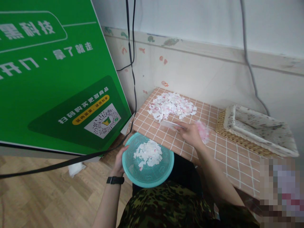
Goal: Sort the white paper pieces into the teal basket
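My left hand (119, 161) grips the left rim of a turquoise plastic colander (147, 181), held just below the table's front edge. White paper scraps (149, 153) lie inside it. My right hand (190, 133) is over the table, closed on a flat white strip (169, 124) that looks like a card or scraper. The strip's far end points at a large heap of white and pinkish paper scraps (172, 106). Right beside this hand is a fluffy pink-and-white clump (202, 131); whether it joins the strip, I cannot tell.
A tan table with a white grid (220, 152) stands against the wall. On its right side sits a cloth-lined wicker basket (251, 141). A big green sign panel (59, 79) rises at the left. Black cables (133, 79) hang between panel and table.
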Demonstrator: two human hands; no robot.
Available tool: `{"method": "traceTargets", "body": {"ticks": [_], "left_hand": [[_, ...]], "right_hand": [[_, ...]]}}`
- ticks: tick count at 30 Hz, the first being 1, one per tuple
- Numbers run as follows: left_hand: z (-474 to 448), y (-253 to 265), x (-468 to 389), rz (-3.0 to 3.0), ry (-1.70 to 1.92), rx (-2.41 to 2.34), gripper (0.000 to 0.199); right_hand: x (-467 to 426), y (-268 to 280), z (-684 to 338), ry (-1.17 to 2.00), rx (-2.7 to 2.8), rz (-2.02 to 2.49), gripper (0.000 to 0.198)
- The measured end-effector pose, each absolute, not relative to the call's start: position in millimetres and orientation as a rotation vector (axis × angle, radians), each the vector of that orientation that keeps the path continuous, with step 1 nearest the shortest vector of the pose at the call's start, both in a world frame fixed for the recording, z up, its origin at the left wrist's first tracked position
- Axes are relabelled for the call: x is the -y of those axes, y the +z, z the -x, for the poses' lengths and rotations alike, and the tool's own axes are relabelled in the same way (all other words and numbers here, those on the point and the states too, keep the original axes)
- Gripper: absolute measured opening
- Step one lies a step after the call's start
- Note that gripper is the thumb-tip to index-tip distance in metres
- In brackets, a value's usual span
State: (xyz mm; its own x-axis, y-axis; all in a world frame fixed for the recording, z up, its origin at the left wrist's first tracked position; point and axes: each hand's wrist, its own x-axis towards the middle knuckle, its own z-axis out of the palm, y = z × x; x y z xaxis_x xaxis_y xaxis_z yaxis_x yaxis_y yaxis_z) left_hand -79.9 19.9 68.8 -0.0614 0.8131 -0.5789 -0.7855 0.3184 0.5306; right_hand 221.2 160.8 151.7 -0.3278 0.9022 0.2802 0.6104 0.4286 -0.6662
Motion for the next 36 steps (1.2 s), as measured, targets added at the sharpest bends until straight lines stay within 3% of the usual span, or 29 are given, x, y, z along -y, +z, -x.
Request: {"method": "traceTargets", "body": {"ticks": [8,14,18,23,36], "left_hand": [[78,72,-21,0.004,1.309,-1.009,0.018],[76,74,-21,0.004,1.305,-1.005,0.016],[75,77,-22,0.007,1.283,-1.019,0.016],[75,79,-22,0.015,1.283,-1.074,0.012],[70,71,-22,0.002,1.244,-1.052,0.015]], "right_hand": [[-162,154,-217,0.619,2.109,1.249,0.025],[-138,161,-196,0.407,2.150,1.313,0.033],[-112,153,-155,0.465,2.256,1.159,0.040],[-109,139,-134,0.547,2.035,1.315,0.039],[-110,128,-254,0.318,1.406,1.716,0.042]]}}
